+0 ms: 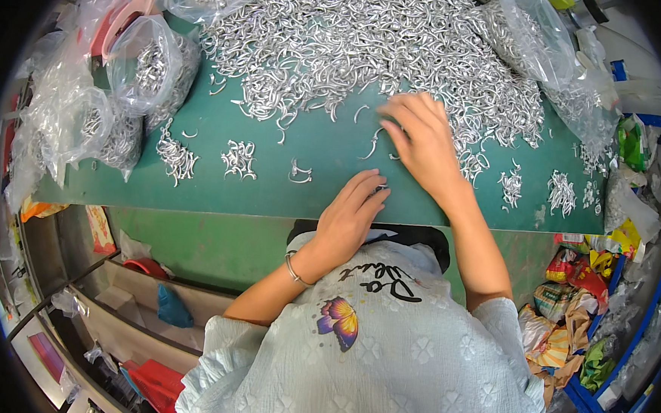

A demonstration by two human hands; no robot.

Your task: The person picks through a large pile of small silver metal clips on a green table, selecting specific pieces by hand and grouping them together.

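My left hand (351,209) rests at the table's near edge, fingers close together and bent down. A bit of a silver curved metal piece (381,187) shows between its fingertips and thumb; the rest is covered. Farther right, my right hand (422,136) hovers at the near side of a big heap of the same curved pieces (401,40). Its fingers are bent and slightly blurred, with thumb and forefinger apart and nothing visible between them. Loose curved pieces (372,145) lie just left of it on the green tabletop (263,195).
Small piles (239,160) sit along the front left, and others (562,193) at the front right. Clear plastic bags (153,67) of pieces stand at the left, another bag (533,41) at the far right. Colourful packets (567,297) lie on a blue-framed rack beside the table.
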